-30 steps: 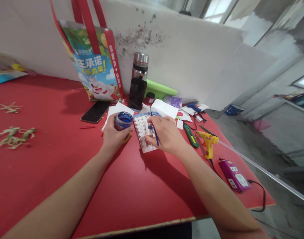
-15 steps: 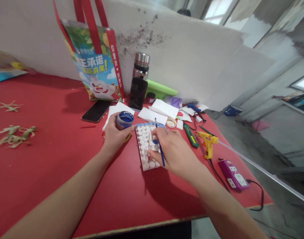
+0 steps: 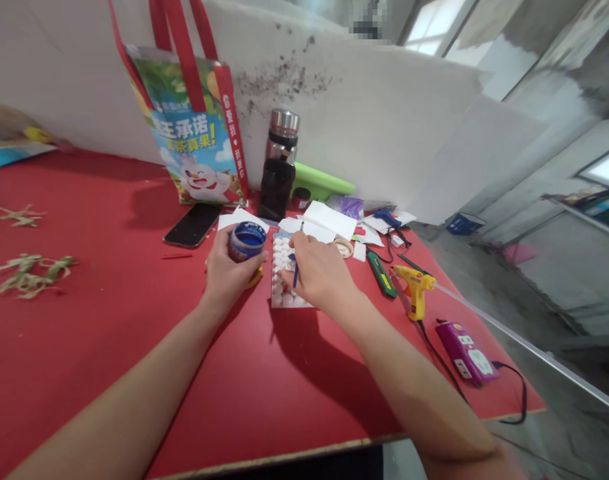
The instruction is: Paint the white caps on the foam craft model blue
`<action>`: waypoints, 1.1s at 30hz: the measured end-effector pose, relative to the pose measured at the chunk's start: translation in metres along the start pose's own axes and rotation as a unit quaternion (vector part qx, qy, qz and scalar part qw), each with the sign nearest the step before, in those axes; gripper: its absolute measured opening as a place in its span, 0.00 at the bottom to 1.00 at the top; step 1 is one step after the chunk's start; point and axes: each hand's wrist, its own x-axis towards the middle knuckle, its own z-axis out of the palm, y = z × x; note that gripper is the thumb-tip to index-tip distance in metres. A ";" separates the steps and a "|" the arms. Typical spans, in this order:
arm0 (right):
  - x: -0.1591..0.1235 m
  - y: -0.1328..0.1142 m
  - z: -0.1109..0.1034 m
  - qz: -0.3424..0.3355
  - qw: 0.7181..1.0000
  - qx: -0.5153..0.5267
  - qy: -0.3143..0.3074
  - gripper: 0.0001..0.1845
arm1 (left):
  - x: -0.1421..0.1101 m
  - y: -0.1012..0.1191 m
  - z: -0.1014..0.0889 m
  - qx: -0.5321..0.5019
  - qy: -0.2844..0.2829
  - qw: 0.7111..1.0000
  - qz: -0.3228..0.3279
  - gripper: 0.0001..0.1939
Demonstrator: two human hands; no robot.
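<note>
My left hand point(image 3: 223, 270) is wrapped round a jar of blue paint point(image 3: 248, 241), its mouth open and facing up. My right hand point(image 3: 319, 267) grips a thin blue-handled paintbrush point(image 3: 295, 275), which stands steeply between the fingers. Beneath that hand lies a panel covered in white round caps point(image 3: 280, 270), with some blue ones along its far edge. The right fingers cover much of the panel; whether they also hold one of its pieces is hidden.
To the right lie a green utility knife point(image 3: 382, 273), a yellow glue gun point(image 3: 415, 287) and a purple power strip point(image 3: 467, 353). Behind stand a dark bottle point(image 3: 279, 167) and a printed bag point(image 3: 194, 140). A phone point(image 3: 192, 225) and straw pieces point(image 3: 32, 273) are leftward.
My right hand has moved left and away from me with the paintbrush. The capped panel has shifted the same way, farther from the table's front edge. My left hand and jar have barely moved.
</note>
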 end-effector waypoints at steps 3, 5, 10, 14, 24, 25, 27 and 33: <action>-0.005 0.007 -0.006 -0.010 0.998 0.052 0.023 0.34 | -0.001 0.004 0.000 -0.009 0.001 1.000 0.010 0.31; -0.005 0.023 -0.016 -0.022 0.988 0.139 0.070 0.33 | -0.002 0.009 0.000 -0.028 -0.003 1.000 0.008 0.31; 0.004 0.067 -0.039 -0.099 0.874 0.395 0.265 0.13 | -0.006 0.018 -0.002 -0.019 -0.012 1.000 -0.008 0.34; 0.010 0.073 -0.037 -0.071 0.787 0.544 0.282 0.20 | -0.006 0.017 -0.003 -0.031 -0.025 0.999 -0.001 0.34; 0.020 0.050 -0.024 -0.090 0.761 0.575 0.287 0.27 | -0.011 0.017 -0.004 -0.057 -0.063 0.996 -0.016 0.34; 0.020 0.048 -0.023 -0.096 0.752 0.586 0.286 0.25 | -0.012 0.018 -0.004 -0.056 -0.065 0.996 -0.010 0.35; 0.019 0.045 -0.020 -0.107 0.745 0.592 0.288 0.23 | -0.014 0.017 -0.003 -0.051 -0.067 0.996 0.005 0.35; 0.015 0.039 -0.014 -0.122 0.798 0.517 0.283 0.22 | -0.016 0.013 -0.002 -0.038 -0.066 0.997 0.020 0.35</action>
